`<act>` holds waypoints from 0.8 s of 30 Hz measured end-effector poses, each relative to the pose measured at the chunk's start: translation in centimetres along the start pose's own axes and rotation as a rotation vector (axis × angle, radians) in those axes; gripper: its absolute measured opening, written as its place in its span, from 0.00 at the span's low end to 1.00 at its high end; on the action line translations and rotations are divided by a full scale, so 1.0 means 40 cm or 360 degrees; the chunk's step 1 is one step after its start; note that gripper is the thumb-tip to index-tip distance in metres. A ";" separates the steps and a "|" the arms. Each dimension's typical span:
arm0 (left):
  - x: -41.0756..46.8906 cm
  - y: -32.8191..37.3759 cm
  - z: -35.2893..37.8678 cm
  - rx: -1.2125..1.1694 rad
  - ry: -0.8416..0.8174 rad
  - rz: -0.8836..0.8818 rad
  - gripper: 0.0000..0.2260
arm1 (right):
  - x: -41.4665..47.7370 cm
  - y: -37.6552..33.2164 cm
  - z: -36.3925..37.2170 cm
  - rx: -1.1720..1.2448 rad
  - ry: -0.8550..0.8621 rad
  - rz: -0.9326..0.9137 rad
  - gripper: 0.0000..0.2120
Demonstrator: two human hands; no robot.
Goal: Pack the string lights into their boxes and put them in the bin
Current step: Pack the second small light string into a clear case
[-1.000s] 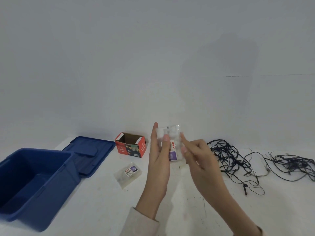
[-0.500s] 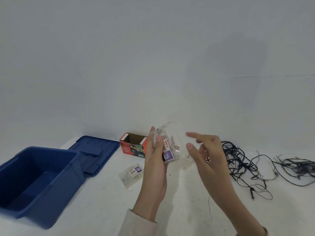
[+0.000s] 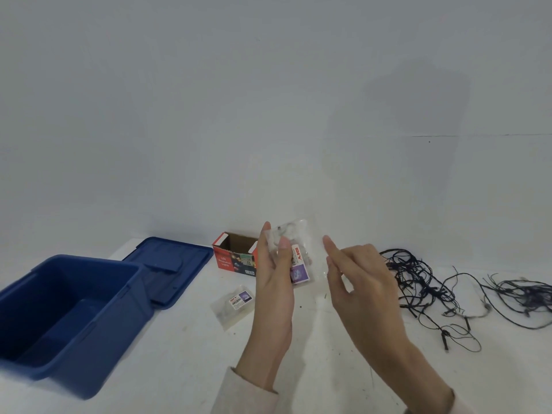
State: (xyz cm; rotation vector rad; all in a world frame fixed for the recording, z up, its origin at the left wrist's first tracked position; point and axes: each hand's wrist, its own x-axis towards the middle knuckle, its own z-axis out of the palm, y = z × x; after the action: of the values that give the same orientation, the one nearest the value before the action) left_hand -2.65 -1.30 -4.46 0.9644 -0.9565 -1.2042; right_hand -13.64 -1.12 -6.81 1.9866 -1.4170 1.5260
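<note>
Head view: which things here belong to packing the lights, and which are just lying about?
Job:
clear packet in left hand
right hand, open
second clear packet
red box
black string lights
blue bin

Lying about:
bin lid

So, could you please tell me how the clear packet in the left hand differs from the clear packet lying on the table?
The held packet is upright in the air, pinched by the left hand; the table packet lies flat, untouched. The held packet sits in front of the red LED lights box; the table packet lies nearer the blue bin. The held packet looks bulkier. Both are clear plastic with a white, red and purple label.
</note>
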 end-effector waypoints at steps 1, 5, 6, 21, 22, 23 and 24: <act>-0.003 0.001 0.001 0.0013 0.0010 0.0025 0.22 | 0.002 0.002 0.000 -0.0048 -0.0009 -0.0026 0.16; -0.009 0.007 0.005 0.0034 0.0035 0.0104 0.20 | 0.010 -0.008 -0.010 -0.0196 -0.0107 -0.0064 0.17; -0.009 0.008 0.007 0.0044 0.0030 0.0114 0.20 | 0.011 -0.010 -0.013 -0.0214 -0.0148 -0.0090 0.19; 0.001 0.013 -0.003 0.0051 -0.0008 0.0088 0.26 | 0.037 -0.019 -0.024 0.0603 -0.0304 0.0164 0.14; -0.001 0.013 -0.002 0.0043 -0.0024 0.0092 0.25 | 0.040 -0.020 -0.021 0.0643 -0.0254 0.0212 0.13; -0.002 0.013 -0.001 0.0039 -0.0038 0.0097 0.25 | 0.042 -0.021 -0.019 0.0685 -0.0221 0.0253 0.14; -0.003 0.014 0.000 0.0037 -0.0047 0.0104 0.24 | 0.043 -0.022 -0.018 0.0735 -0.0207 0.0292 0.15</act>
State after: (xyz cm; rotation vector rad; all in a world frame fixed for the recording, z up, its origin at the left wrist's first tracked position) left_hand -2.50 -1.12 -3.95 0.9288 -1.0199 -1.1579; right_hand -13.41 -1.12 -4.78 2.3015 -1.4276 1.9859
